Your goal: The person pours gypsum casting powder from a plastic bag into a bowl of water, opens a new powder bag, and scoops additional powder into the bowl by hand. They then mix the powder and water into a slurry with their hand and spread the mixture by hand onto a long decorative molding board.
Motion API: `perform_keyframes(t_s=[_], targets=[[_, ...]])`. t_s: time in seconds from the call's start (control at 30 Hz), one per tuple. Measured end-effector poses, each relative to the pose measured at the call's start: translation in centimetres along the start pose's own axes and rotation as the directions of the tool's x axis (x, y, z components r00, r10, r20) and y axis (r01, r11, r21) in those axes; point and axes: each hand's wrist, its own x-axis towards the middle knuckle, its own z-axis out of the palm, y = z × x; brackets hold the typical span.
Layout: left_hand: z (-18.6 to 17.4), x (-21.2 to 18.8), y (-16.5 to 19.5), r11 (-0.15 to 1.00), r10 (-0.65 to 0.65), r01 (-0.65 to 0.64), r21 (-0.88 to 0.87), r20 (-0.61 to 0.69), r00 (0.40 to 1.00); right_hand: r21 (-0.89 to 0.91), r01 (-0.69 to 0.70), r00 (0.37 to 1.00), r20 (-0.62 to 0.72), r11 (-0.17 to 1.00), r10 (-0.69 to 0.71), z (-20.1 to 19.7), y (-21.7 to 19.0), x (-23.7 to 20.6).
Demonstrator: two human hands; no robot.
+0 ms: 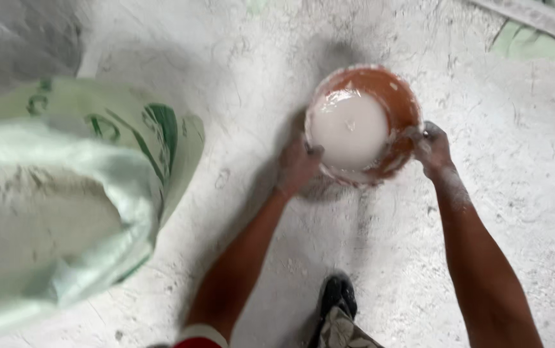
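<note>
The orange-brown bucket (390, 96), tilted and holding a pool of thick white liquid (349, 129), sits between the two hands above the dusty floor (258, 96); it looks heavy and prone to slosh, its stiff wall smeared and probably slippery. The left hand (298, 164) is closed on the near rim and the right hand (432, 148) is closed on the opposite rim, which seems the soundest hold. Well off beyond the left hand lies a pale green sack (71, 193), and a dark shoe (337, 295) shows below.

One orange bucket (398, 103) of white liquid, two hands, left hand (298, 166), right hand (433, 149), one green-printed sack (97, 167), one shoe (338, 294)
</note>
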Motion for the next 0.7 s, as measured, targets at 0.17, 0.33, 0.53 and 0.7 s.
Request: perform_keyframes(t_s=[0.17,0.33,0.53,0.7], targets=[[-2.2,-1.5,0.8,0.998,-0.035,0.04,0.057,-0.092,0.995,0.092,0.003,0.998,0.054,0.996,-0.008,0.1,0.4,-3.4],[-5.3,-5.1,-2.7,0.999,-0.012,0.009,-0.045,-0.057,0.998,0.12,-0.034,0.994,0.107,0.992,0.021,2.1,2.7,-6.2],[-8.7,-9.8,-9.4,0.969,-0.104,0.13,0.212,-0.127,0.986,0.041,0.077,0.959,0.271,0.996,-0.085,5.8,5.8,-9.4],[-10.9,-12.7,-12.8,0.992,-0.098,0.103,0.067,-0.072,0.993,0.046,0.043,0.958,0.283,0.998,-0.055,8.9,8.9,-12.0]])
